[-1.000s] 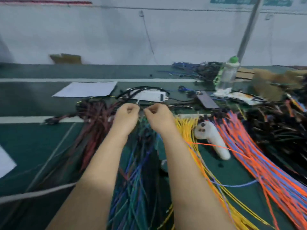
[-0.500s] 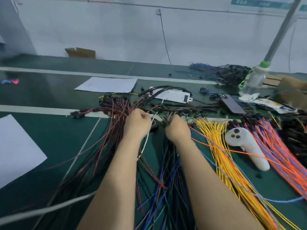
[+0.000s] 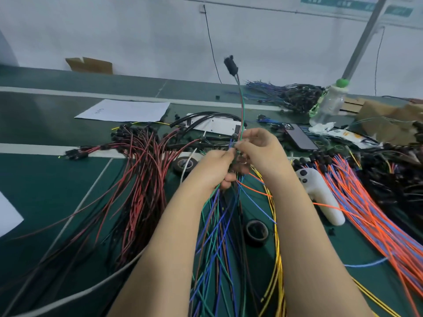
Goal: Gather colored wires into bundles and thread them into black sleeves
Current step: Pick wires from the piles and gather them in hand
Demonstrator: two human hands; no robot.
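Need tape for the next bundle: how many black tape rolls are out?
2. One tape roll lies just left of the left hand; the second tape roll lies between the forearms, beside the yellow wires. More may hide under the wire piles.

colored wires (image 3: 216,227) cropped below, wall signs (image 3: 338,2) unreadable

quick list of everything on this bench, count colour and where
red-black wires: one pile, left side
wire bundle: one, blue, green, brown, centre
raised wire: one, greenish, black connector, standing up at centre
yellow wires: one bundle, right of centre
orange-blue wires: one pile, far right
controller: one, white, right
tape rolls: two, black, centre
phone: one, dark, back right
bottle: one, clear, green cap, back right
paper sheets: two, white, left
hands: two; left hand grips wire bundle, right hand pinches raised wire
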